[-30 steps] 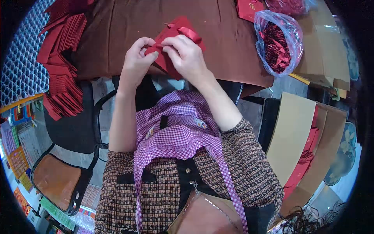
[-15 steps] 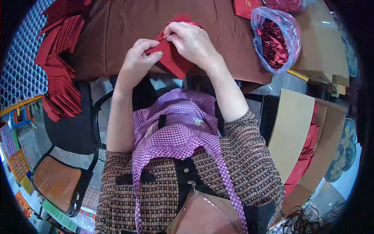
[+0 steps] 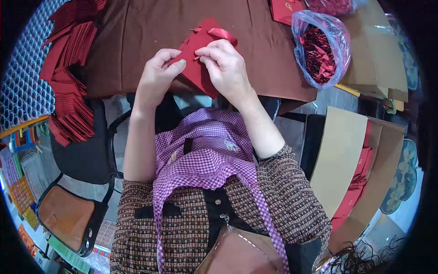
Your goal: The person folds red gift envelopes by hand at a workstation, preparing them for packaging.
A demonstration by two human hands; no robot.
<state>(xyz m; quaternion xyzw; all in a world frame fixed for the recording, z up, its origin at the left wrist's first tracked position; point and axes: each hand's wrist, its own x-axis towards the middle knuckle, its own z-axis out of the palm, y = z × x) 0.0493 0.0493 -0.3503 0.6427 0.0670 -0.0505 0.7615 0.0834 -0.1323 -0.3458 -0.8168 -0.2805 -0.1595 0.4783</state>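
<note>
A flat red paper bag (image 3: 199, 76) is held at a slant over the near part of the brown-covered table (image 3: 150, 27). My left hand (image 3: 156, 78) pinches its left edge between thumb and fingers. My right hand (image 3: 228, 68) is closed over the bag's right side, thumb and forefinger pinching the thin end of a ribbon that pokes out of the paper. A shiny loop of the red ribbon (image 3: 222, 34) lies at the bag's far end, just beyond my right fingers. The right palm hides part of the bag.
Stacks of red folded bags (image 3: 73, 98) stand at the left. A clear plastic bag of red ribbons (image 3: 321, 52) sits at the table's right, near a red bag with a gold mark (image 3: 285, 10). An open cardboard box (image 3: 340, 155) holds red pieces. Chairs (image 3: 68, 214) are at the left.
My right hand has drawn down toward me, still pinching the ribbon end, and uncovered the ribbon loop and the bag's far part. My left hand has barely moved.
</note>
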